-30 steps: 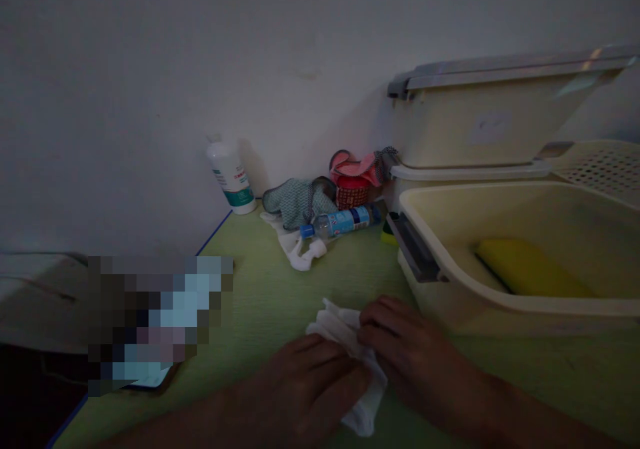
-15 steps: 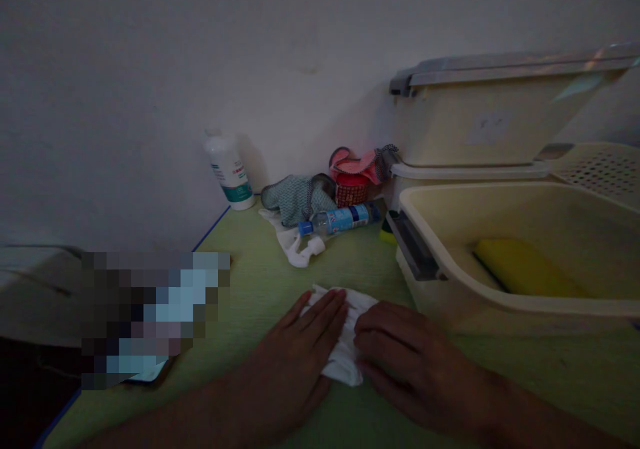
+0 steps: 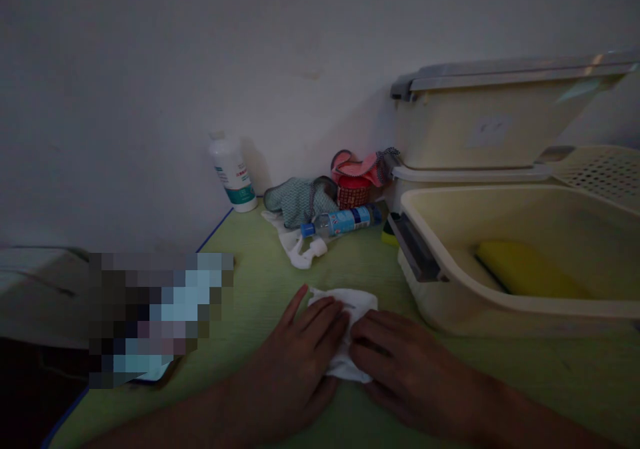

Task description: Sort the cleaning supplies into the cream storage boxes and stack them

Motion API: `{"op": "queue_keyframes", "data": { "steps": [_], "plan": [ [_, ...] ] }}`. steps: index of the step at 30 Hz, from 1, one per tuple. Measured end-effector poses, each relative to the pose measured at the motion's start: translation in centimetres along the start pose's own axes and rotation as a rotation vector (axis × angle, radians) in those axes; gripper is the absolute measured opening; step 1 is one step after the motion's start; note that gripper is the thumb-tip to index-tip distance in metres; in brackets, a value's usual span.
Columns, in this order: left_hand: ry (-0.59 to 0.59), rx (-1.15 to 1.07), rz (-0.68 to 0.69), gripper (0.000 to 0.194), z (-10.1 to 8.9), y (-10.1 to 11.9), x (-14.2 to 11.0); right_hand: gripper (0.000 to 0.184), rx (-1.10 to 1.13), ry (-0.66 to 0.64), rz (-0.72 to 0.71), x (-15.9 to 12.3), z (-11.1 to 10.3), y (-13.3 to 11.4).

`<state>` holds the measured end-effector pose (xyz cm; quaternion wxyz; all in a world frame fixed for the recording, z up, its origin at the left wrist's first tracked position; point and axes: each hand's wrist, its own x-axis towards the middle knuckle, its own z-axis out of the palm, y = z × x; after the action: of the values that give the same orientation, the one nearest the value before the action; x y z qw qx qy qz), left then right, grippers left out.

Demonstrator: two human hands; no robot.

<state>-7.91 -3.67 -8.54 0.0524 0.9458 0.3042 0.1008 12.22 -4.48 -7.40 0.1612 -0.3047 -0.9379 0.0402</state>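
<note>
White cloth point(image 3: 345, 355) left of the basin point(image 3: 550, 307): left hand point(image 3: 300, 355) spread atop, seemingly flattening it; right hand point(image 3: 410, 362) curled over its edge, pinch unclear

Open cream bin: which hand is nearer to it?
Right. The right hand is just off the near-left corner of the open cream bin; the left hand is farther left, on the white cloth.

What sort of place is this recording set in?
Likely a room at home, at a green table against a plain wall. Signs of it: an open plastic tub holding a yellow sponge-like block, a white spray head, and a white cloth on the table.
</note>
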Motion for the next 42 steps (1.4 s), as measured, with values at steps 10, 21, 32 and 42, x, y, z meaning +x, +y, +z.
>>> {"op": "queue_keyframes", "data": {
  "steps": [10, 21, 32, 42],
  "plan": [
    [-0.015, -0.084, -0.019, 0.067, 0.1, -1.0, 0.0, 0.010, 0.003, -0.026, 0.005, -0.2, -0.5, 0.5],
    [0.010, -0.496, -0.151, 0.065, -0.7, -2.2, 0.4, 0.011, 0.213, 0.117, 0.093, -0.5, -0.4, 0.4],
    [0.246, -0.551, -0.254, 0.054, 0.1, -2.4, 0.5, 0.047, 0.254, 0.028, 0.319, 0.0, 0.7, 1.0],
    [0.309, -0.409, -0.282, 0.034, 0.2, -2.5, 0.6, 0.045, 0.300, -0.061, 0.289, 0.4, 0.0, 1.1]
  ]
}}
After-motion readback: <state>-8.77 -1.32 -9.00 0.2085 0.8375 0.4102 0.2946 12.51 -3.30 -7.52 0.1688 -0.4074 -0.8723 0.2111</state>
